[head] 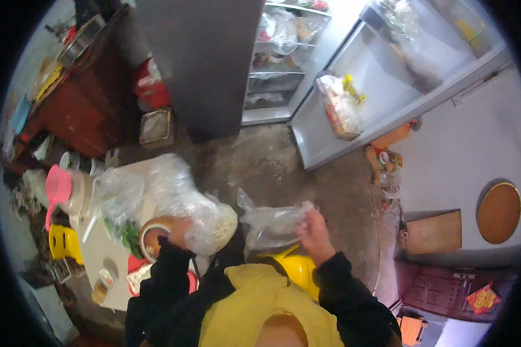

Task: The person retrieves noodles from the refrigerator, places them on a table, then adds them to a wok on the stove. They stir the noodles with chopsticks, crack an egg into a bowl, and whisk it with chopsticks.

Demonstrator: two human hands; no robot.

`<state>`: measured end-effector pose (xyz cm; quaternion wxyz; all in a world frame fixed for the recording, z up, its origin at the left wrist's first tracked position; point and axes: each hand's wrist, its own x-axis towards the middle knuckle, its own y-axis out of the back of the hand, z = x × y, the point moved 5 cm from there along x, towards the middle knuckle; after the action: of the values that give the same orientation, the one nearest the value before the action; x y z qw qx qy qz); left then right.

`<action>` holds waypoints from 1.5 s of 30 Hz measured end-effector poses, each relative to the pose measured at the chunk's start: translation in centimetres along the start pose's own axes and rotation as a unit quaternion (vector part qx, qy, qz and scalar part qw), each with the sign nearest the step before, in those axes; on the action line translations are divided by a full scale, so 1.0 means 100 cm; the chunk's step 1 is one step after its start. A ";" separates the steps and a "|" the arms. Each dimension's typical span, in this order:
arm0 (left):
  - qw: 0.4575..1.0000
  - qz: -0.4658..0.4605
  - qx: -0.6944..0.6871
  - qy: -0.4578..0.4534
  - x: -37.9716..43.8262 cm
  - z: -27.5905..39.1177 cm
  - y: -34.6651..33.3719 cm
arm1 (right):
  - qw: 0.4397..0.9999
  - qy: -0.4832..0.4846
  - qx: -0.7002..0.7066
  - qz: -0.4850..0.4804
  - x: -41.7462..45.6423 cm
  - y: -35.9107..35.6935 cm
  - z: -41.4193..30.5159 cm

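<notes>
My left hand [180,232] is at the table's right side, against a clear plastic bag [202,225] with pale contents that look like noodles; the bag partly hides its fingers. Right beside that hand stands a brown bowl [150,236] with a white rim, and my sleeve covers part of it. Away from the table, my right hand [314,234] pinches the edge of another clear plastic bag [271,225], which looks empty and hangs to the left of the fingers. Green leaves [131,238] and more clear plastic [121,191] lie left of the bowl.
An open refrigerator [267,117] stands ahead, its door [312,158] swung out to the right with bags on its shelves. A yellow plastic chair [297,269] is close by my right arm. On the table [97,256] are a pink strainer [58,184] and a small jar [107,276].
</notes>
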<state>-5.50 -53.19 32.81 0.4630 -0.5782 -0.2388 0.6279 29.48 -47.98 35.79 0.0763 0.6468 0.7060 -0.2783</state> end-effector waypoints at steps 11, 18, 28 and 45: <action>0.981 -0.137 0.055 0.125 0.091 -0.116 -0.133 | 0.944 -0.107 0.286 -0.125 0.083 -0.093 -0.063; 0.806 0.010 0.563 -0.182 0.185 -0.086 -0.126 | 0.993 0.103 0.023 0.044 0.138 -0.053 -0.105; 0.398 -0.133 0.872 -0.250 0.309 -0.108 -0.119 | 0.978 0.144 -0.117 0.091 0.220 -0.010 -0.150; 0.547 -0.338 0.744 -0.184 0.368 -0.044 -0.350 | 0.973 0.221 0.028 0.050 0.336 -0.052 -0.352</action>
<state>12.97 -6.67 42.52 0.8515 0.2242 0.0558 0.4706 28.26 -1.49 50.99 -0.0863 0.7289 0.6637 -0.1440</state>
